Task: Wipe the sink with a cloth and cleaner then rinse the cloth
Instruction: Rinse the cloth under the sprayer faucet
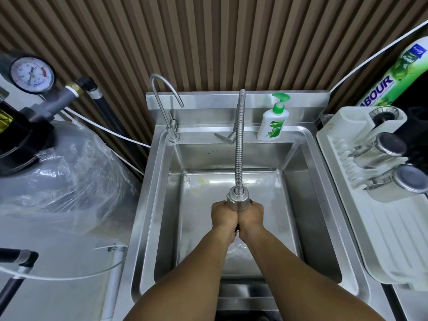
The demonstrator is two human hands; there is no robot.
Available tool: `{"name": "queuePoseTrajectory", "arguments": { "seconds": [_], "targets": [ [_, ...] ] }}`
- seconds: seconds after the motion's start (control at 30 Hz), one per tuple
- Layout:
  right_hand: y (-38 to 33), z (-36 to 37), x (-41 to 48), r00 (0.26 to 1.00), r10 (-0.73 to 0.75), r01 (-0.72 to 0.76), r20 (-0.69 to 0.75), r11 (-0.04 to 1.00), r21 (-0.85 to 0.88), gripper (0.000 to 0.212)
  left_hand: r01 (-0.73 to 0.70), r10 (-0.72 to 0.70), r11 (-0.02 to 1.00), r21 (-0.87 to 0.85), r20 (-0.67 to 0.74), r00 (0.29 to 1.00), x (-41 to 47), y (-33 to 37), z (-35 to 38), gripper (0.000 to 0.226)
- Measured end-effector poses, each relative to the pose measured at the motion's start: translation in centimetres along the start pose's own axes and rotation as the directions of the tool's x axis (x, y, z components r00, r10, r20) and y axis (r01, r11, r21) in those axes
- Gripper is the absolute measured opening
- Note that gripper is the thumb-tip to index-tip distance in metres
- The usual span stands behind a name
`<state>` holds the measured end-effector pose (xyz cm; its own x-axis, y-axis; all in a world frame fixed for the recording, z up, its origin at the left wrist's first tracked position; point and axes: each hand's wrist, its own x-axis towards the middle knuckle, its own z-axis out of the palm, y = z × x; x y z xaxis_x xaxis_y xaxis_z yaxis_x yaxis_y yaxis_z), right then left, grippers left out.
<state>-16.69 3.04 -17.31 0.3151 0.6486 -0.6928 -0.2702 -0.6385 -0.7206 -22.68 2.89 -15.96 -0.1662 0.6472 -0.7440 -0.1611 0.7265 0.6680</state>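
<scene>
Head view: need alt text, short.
Two hands, left hand and right hand, are pressed together under the spray head of a flexible faucet over a steel sink; whether they hold a cloth cannot be seen. A soap bottle stands on the back ledge, a dish rack to the right.

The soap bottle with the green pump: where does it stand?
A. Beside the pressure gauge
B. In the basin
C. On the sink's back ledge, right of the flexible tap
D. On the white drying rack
C: the soap bottle stands upright on the back ledge of the sink, right of the flexible tap.
</scene>
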Motion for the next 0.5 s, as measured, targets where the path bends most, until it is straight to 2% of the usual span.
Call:
{"name": "queuePoseTrajectory", "arguments": {
  "seconds": [0.23,0.3,0.37,0.5],
  "targets": [
    [0.0,-0.1,-0.8,0.998,0.024,-0.021,0.056,0.997,-0.069,0.027,0.021,-0.021,1.000,-0.020,-0.005,1.000,-0.1,-0.5,-0.1,0.036],
    [0.3,-0.2,-0.8,0.993,0.060,-0.056,0.104,0.998,-0.037,0.024,0.036,-0.036,0.999,-0.011,0.018,0.999,-0.3,-0.2,-0.3,0.030],
    [0.5,-0.5,-0.9,0.993,0.082,-0.084,0.083,0.996,0.020,0.018,0.044,-0.043,0.999,-0.013,0.043,0.998,-0.8,0.2,-0.6,0.021],
    [0.1,-1.1,-1.6,0.998,0.006,-0.011,0.062,0.997,0.079,0.006,-0.008,0.008,1.000,-0.019,0.008,1.000,-0.9,-0.1,-1.2,0.017]
  ]
}}
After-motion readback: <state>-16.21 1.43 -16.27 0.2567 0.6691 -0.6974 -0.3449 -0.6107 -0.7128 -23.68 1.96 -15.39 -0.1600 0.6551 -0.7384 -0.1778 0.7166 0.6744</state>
